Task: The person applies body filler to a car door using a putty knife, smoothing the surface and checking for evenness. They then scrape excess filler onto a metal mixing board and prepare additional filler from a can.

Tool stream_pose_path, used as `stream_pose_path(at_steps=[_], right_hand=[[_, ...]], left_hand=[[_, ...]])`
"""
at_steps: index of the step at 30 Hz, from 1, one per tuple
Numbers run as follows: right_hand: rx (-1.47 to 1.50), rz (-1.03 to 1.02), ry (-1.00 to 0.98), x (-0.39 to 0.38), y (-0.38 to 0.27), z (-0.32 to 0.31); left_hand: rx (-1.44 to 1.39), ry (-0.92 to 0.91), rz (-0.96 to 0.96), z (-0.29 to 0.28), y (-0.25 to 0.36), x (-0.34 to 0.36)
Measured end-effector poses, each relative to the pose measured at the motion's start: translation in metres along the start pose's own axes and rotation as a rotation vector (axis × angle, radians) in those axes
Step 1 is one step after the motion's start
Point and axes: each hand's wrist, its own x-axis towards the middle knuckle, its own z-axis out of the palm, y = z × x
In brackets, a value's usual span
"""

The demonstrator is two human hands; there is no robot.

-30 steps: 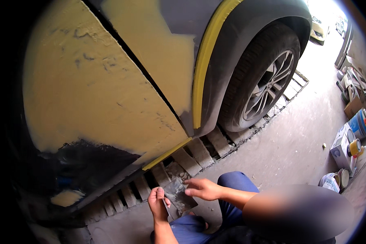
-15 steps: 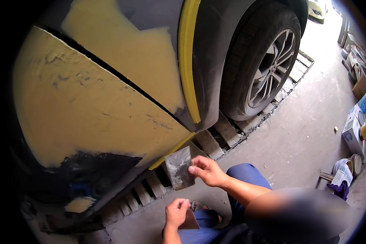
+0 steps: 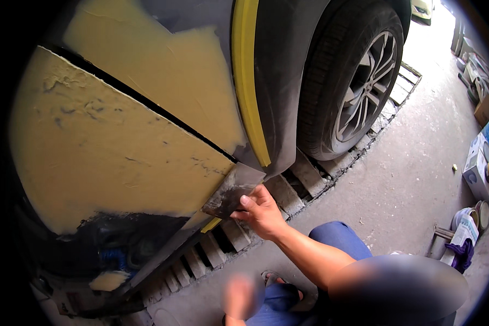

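Observation:
My right hand [image 3: 261,213] is closed on a flat metal filler spreader [image 3: 227,193], thumb on its near side. The spreader lies against the lower corner of a dark car panel coated with tan body filler [image 3: 130,163]. Rough ridges and dark pits mark that filler's upper part. Across a black gap, a second filler patch [image 3: 163,70] covers the neighbouring panel. Low in the view, my left hand [image 3: 240,296] hovers over my legs; blur hides its fingers and anything in them.
Yellow tape [image 3: 245,81] lines the wheel arch beside a tyre [image 3: 331,81]. Slatted grating [image 3: 280,194] runs in the floor along the car. At the right stand a white box [image 3: 477,165], cans [image 3: 481,214] and a purple cloth [image 3: 462,254].
My right hand has moved up and left, bringing the spreader from in front of the car onto the panel's lower corner. My left hand has dropped slightly; the brown plate by it no longer shows.

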Motion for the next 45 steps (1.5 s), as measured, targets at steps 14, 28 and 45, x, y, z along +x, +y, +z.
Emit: stream_pose_path(at_steps=[14,28,45], right_hand=[[-0.032,-0.037,0.044,0.006,0.006,0.008],[-0.042,-0.048,0.039,0.015,0.008,0.005],[-0.057,-0.061,0.032,0.014,0.006,0.01]], left_hand=[[0.309,-0.105,0.157,0.008,0.033,0.005],[0.537,-0.211,0.108,0.012,0.049,0.005],[0.411,-0.234,0.109,0.015,0.054,0.007]])
